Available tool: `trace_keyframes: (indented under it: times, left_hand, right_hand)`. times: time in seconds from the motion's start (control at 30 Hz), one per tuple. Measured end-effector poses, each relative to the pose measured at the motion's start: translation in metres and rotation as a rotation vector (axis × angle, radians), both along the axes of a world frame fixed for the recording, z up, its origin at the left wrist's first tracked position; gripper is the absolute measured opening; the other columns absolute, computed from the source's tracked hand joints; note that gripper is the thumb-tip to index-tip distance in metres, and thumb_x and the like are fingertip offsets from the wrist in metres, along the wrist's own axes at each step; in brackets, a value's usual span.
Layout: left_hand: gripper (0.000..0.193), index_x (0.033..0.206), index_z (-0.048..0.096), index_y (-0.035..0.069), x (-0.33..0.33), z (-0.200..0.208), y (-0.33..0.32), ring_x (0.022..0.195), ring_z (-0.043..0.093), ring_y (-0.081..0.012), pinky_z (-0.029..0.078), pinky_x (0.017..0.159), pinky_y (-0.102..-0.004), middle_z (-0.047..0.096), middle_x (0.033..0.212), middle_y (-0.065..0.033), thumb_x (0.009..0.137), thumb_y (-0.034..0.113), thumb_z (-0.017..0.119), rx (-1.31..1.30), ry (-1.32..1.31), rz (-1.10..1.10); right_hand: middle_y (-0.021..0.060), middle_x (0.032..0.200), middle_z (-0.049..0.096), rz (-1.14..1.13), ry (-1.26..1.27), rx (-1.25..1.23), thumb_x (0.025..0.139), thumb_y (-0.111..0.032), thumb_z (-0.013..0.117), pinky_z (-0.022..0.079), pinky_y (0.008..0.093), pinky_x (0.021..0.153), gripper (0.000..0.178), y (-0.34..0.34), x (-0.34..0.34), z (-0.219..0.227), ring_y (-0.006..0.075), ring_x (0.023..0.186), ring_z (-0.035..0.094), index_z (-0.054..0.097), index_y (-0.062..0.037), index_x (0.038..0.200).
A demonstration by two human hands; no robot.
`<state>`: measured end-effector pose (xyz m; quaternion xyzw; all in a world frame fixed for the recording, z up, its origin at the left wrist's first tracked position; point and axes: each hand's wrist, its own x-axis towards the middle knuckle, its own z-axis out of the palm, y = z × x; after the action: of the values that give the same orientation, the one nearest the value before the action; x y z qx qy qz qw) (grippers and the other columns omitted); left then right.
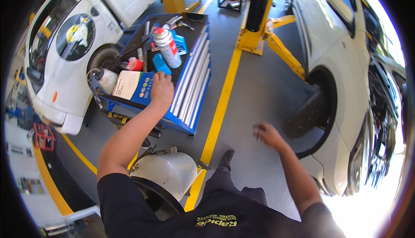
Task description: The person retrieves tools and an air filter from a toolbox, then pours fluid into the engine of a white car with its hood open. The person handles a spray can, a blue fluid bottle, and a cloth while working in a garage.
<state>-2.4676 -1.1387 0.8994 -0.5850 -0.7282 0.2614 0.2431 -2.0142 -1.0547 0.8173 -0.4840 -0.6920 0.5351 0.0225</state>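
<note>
My left hand (162,89) is overlapping a blue-white box (135,87), grip not discernible, my right hand (267,135) is hanging released.

From your head, the camera looks down over your shirt (268,217), its wide curved view reaching past your left hand (162,89) and right hand (268,135).

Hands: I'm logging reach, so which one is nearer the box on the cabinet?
The left hand, at the edge of the box; the right hand hangs apart, above the floor.
</note>
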Motion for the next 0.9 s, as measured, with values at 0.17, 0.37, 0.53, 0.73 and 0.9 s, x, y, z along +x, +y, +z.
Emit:
trace_keyframes:
  times: [0.17,0.37,0.53,0.73,0.9]
  left_hand:
    - [0.014,0.090,0.075,0.015,-0.002,0.009,-0.008,0.118,0.054,-0.0270,0.036,0.109,-0.0533,0.065,0.112,-0.0045,0.089,0.019,0.062,0.137,-0.183,-0.172]
    - [0.018,0.105,0.072,0.014,0.007,0.009,-0.025,0.114,0.057,-0.0253,0.036,0.109,-0.0546,0.063,0.108,-0.0049,0.090,0.017,0.062,0.167,-0.325,-0.044]
    - [0.048,0.134,0.065,0.017,0.002,0.018,-0.039,0.109,0.057,-0.0258,0.040,0.100,-0.0511,0.062,0.109,-0.0083,0.089,0.036,0.071,0.245,-0.429,0.057]
    - [0.084,0.143,0.056,0.007,-0.006,0.027,-0.014,0.125,0.053,-0.0396,0.039,0.103,-0.0549,0.065,0.122,-0.0188,0.085,0.067,0.069,0.377,-0.544,0.432]
    - [0.098,0.152,0.043,0.006,-0.020,0.027,0.009,0.133,0.052,-0.0415,0.034,0.109,-0.0642,0.062,0.135,-0.0258,0.083,0.071,0.068,0.173,-0.606,0.677]
  right_hand:
    - [0.0159,0.118,0.072,0.183,0.310,0.413,0.085,-0.017,0.077,0.056,0.0405,0.090,0.060,0.187,-0.259,0.043,0.0305,0.106,0.070,0.056,-0.0099,0.142]
    - [0.0191,0.133,0.065,0.515,0.480,0.708,0.073,-0.022,0.089,0.049,0.0446,0.104,0.087,0.224,-0.435,0.052,0.0373,0.123,0.064,0.046,-0.0094,0.148]
    - [0.0224,0.123,0.069,0.502,0.341,0.621,0.075,-0.028,0.089,0.052,0.0450,0.098,0.078,0.231,-0.442,0.061,0.0384,0.118,0.066,0.054,-0.0065,0.141]
    - [0.0246,0.119,0.071,0.209,0.326,0.644,0.078,-0.030,0.088,0.052,0.0461,0.097,0.070,0.230,-0.408,0.089,0.0415,0.114,0.067,0.058,-0.0053,0.136]
    - [0.0253,0.114,0.072,0.128,0.337,0.711,0.080,-0.030,0.087,0.054,0.0464,0.092,0.064,0.228,-0.372,0.107,0.0433,0.108,0.069,0.060,-0.0045,0.132]
